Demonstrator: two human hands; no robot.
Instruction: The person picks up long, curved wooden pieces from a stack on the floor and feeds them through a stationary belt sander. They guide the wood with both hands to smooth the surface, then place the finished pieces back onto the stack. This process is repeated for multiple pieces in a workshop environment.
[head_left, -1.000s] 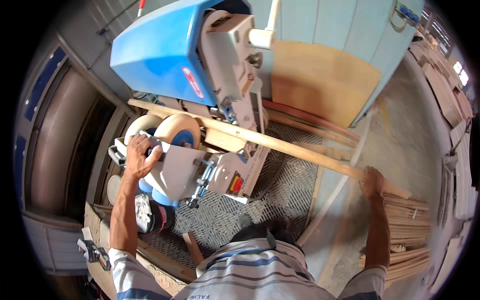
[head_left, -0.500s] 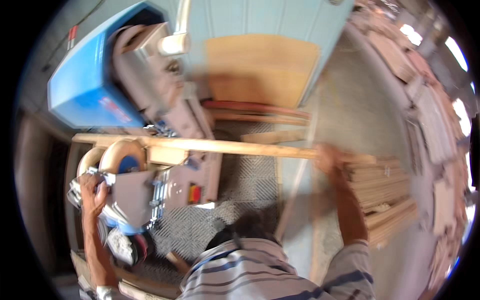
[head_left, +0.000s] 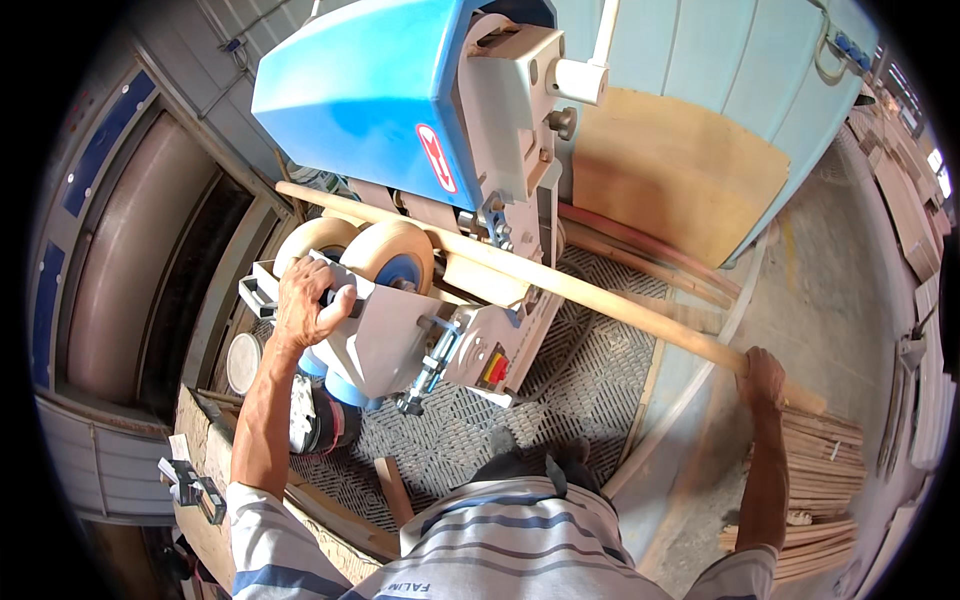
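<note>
My right hand (head_left: pixel 762 380) is closed around a long round wooden pole (head_left: pixel 600 296), close to its right end. The pole slants across the front of a blue-hooded machine (head_left: pixel 365 105) that looks like a sander, its far left end reaching past two tan wheels (head_left: pixel 395 258). It passes just above or against these wheels; exact contact is hard to tell. My left hand (head_left: pixel 308 303) grips the upper edge of the machine's grey housing (head_left: pixel 385 335), in front of the wheels, fingers curled over and thumb out. What lies under its fingers is partly hidden.
Stacked wooden sticks (head_left: pixel 815 470) lie on the floor at the right. A tan board (head_left: pixel 680 175) leans on the blue-grey wall, with long strips (head_left: pixel 640 255) below. A patterned mat (head_left: pixel 590 370) covers the floor at my feet. A machine with a large roller (head_left: pixel 140 260) stands left.
My view has swung left, so the machine appears farther right. The pole now tilts more, its right end lower in view. Both hands keep their holds.
</note>
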